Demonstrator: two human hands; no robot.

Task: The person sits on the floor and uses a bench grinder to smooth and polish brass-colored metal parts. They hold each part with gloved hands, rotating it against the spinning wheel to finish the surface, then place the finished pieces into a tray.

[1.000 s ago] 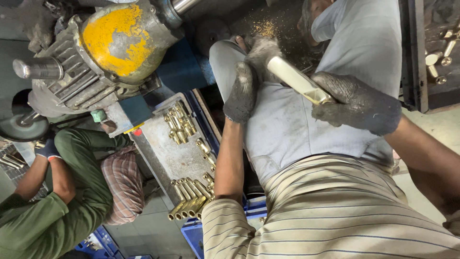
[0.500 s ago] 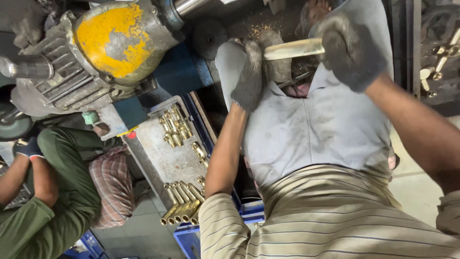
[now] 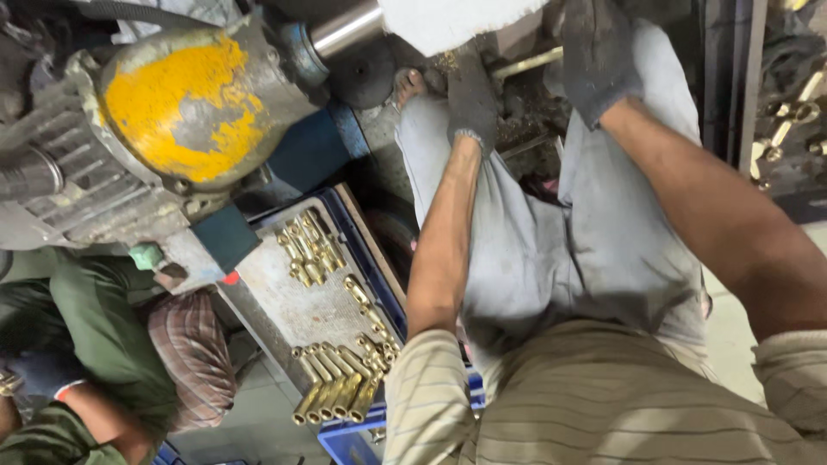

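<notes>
Right of the yellow-faced motor point(image 3: 185, 112), the wearer's grey-trousered lap fills the middle, both arms reaching up toward the machine bed. Below the motor sits a flat metal tray point(image 3: 284, 310) with loose brass fittings point(image 3: 336, 392) piled at its near end and scattered higher up. Lower left of the motor, another person's green sleeve point(image 3: 95, 336) shows. The gloved left hand point(image 3: 471, 108) lies fingers together, pressed down on dirty metal. The gloved right hand point(image 3: 599, 60) is curled around a brass rod point(image 3: 538, 62) running leftward; grip tightness unclear.
</notes>
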